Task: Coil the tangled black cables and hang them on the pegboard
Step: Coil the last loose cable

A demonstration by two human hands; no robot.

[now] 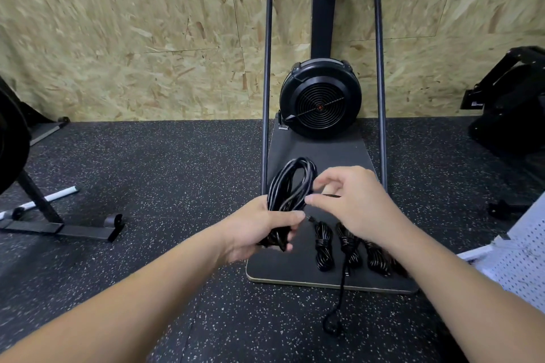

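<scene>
The left hand (259, 230) grips a coiled cable (290, 186) around its lower part, fingers curled tight, holding the loops upright over the near-left part of the board (277, 268). To finish this coil well, keep that grip firm so the loops stay even while the free end is wrapped around the middle. The right hand (351, 200), fingers curled, seems to pinch the cable's loose end, though the tip is small and hard to read. The cable is glossy black, in long narrow loops. Three bundled cables (349, 244) lie along the board's near edge. A pegboard (522, 256) shows beyond the board's right edge.
</scene>
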